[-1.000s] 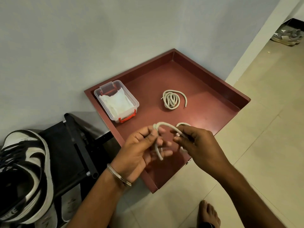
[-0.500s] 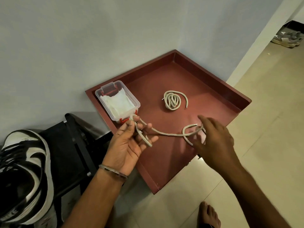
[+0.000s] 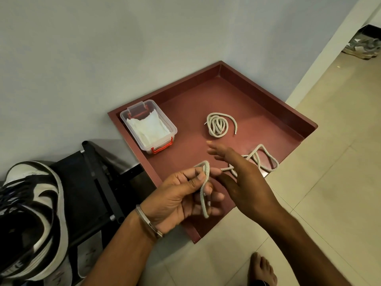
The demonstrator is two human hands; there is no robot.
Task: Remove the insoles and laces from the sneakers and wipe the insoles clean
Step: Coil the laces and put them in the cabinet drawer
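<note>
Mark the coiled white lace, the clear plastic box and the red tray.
coiled white lace [image 3: 218, 125]: head view, middle of the coil.
clear plastic box [image 3: 169, 126]: head view, right rim.
red tray [image 3: 268, 93]: head view, far right wall.

The lace [image 3: 205, 183] in the left hand [image 3: 181, 200] is woven cream cord, rough and matt, like the coiled lace [image 3: 218, 125]. The tray [image 3: 268, 104] has a smooth, matt reddish-brown finish. The box [image 3: 148, 125] is clear glossy plastic holding white cloth or paper. The bracelet [image 3: 147, 222] is shiny metal. The floor tiles [image 3: 329, 182] are smooth and faintly glossy.
</note>
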